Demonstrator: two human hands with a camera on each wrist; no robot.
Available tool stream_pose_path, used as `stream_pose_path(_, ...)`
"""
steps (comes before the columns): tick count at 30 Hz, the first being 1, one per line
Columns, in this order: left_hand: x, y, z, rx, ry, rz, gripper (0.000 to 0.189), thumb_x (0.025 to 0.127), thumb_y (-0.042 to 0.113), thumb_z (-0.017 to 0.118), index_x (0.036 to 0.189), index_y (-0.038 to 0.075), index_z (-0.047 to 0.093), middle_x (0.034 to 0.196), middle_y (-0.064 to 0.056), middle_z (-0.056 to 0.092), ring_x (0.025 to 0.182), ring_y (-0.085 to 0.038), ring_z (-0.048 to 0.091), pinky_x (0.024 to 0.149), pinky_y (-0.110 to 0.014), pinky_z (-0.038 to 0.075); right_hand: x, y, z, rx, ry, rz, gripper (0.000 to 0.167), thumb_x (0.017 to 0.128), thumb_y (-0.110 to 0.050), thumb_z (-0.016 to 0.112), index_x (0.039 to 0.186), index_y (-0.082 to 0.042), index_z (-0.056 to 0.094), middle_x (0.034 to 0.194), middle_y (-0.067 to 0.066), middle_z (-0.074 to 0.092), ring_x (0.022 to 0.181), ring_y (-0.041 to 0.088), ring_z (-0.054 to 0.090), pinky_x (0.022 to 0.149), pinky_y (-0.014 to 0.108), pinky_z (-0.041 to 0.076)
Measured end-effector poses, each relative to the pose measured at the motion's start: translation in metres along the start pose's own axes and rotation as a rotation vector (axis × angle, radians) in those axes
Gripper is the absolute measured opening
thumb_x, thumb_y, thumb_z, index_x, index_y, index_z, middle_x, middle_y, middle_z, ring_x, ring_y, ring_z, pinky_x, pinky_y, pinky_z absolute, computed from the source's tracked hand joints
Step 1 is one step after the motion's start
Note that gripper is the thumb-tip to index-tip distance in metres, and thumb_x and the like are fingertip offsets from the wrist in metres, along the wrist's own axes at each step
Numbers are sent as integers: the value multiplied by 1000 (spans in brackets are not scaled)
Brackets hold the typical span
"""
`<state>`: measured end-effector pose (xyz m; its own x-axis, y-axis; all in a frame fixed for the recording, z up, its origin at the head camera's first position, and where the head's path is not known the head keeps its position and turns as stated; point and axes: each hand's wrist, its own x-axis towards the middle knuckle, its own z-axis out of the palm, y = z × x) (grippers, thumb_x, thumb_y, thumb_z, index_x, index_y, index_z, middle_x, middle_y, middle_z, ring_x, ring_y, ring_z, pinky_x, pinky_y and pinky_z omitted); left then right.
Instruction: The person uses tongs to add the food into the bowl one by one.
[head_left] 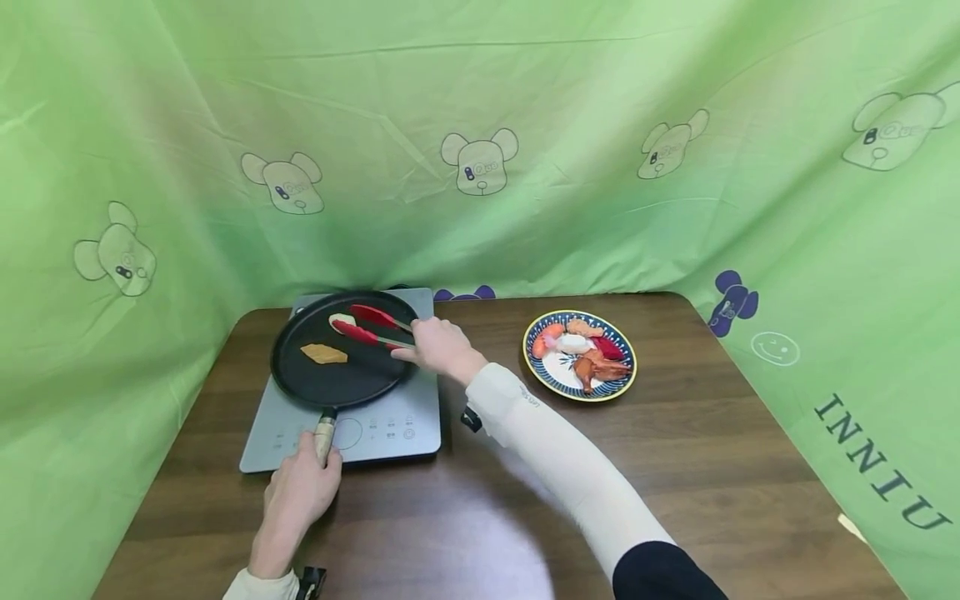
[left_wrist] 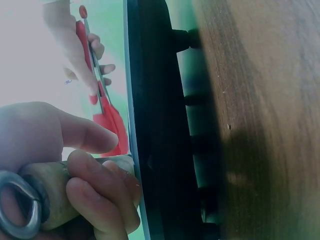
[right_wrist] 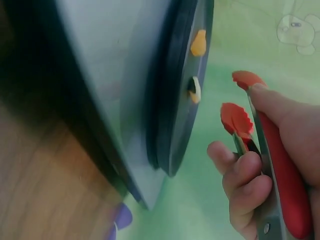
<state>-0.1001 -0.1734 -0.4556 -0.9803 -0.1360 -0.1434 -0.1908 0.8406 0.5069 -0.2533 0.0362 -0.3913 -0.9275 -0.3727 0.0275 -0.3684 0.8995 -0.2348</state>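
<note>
Clock directions per head view. Left hand (head_left: 300, 487): fingers and thumb wrapped round the pale handle (head_left: 325, 437) of a round black pan (head_left: 352, 379); handle sits at the pan's 6 o'clock. Left wrist view adds a metal ring (left_wrist: 36, 210) at the handle's free end. Pan is on a grey cooktop (head_left: 420, 417), touch controls on the 6 o'clock side.

Right hand (head_left: 442, 346): at the pan's 3 o'clock, gripping red-tipped tongs (head_left: 358, 334). Tongs reach over the pan, pointing 9 to 10 o'clock. Their 2 tips are spread, nothing clamped; right wrist view shows a clear gap between them.

In the pan, 2 pieces: pale piece (head_left: 342, 318) at 12 o'clock, partly behind the lower tip in head view; tan piece (head_left: 324, 353) at 9 o'clock.

Plate (head_left: 542, 372), blue-patterned with yellow edge: 3 o'clock from the pan, well apart, past the right hand. On it: orange food (head_left: 542, 346) at 10, tan food (head_left: 583, 329) at 12, dark red food (head_left: 609, 348) near 3, brown food (head_left: 603, 367) at 4 to 5, white food (head_left: 572, 345) mid-plate.

All on a brown wood-grain table (head_left: 495, 500); green curtain (head_left: 390, 100) behind, at 12.
</note>
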Motion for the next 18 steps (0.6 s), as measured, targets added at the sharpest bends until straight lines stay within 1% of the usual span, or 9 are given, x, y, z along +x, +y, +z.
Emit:
stream_pose_path(4, -1, 0, 1, 2, 21, 3, 42, 92, 28, 47, 119, -3, 37, 70, -14, 49, 52, -26, 46, 45, -38, 33, -4, 11, -3, -5, 17, -18, 45, 87, -54, 59, 94, -10, 56, 74, 4, 56, 59, 18, 56, 53, 33, 44)
stream_pose_path(7, 0, 0, 1, 2, 40, 11, 40, 91, 27, 47, 117, -2, 38, 69, -14, 50, 52, -26, 46, 45, -38, 33, -7, 21, -5, -34, 42, -33, 47, 88, -55, 57, 99, -9, 57, 76, 4, 57, 61, 19, 56, 55, 35, 46)
stream_pose_path(9, 1, 0, 2, -1, 48, 16, 40, 91, 28, 47, 117, -1, 38, 69, -14, 50, 52, -27, 46, 45, -38, 34, -8, 27, -7, -58, 58, -35, 48, 88, -56, 56, 99, -9, 57, 75, 4, 57, 61, 19, 56, 55, 35, 46)
stream_pose_path(13, 2, -1, 3, -6, 41, 14, 39, 91, 28, 46, 116, -1, 38, 69, -13, 49, 51, -26, 46, 45, -38, 34, -13, 41, -9, -69, 68, -28, 43, 88, -54, 57, 96, -11, 58, 73, 3, 56, 60, 19, 55, 54, 36, 45)
stream_pose_path(14, 1, -1, 4, -5, 38, 12, 39, 91, 28, 46, 115, -1, 38, 69, -13, 49, 51, -26, 46, 45, -38, 34, -14, 45, -9, -70, 69, -26, 42, 88, -53, 58, 96, -12, 58, 73, 2, 56, 60, 19, 55, 54, 37, 45)
stream_pose_path(15, 1, -2, 4, -4, 35, 11, 39, 91, 28, 46, 115, -1, 38, 68, -13, 49, 51, -26, 46, 45, -38, 34, -16, 48, -10, -69, 72, -24, 42, 87, -52, 60, 99, -12, 60, 75, 3, 58, 62, 20, 56, 55, 38, 45)
stream_pose_path(18, 1, -3, 2, 3, 30, 12, 40, 91, 29, 46, 115, -2, 38, 68, -12, 49, 51, -26, 46, 45, -38, 34, -23, 59, -16, -60, 98, -24, 39, 85, -49, 64, 99, -13, 61, 73, 2, 59, 61, 21, 56, 55, 40, 46)
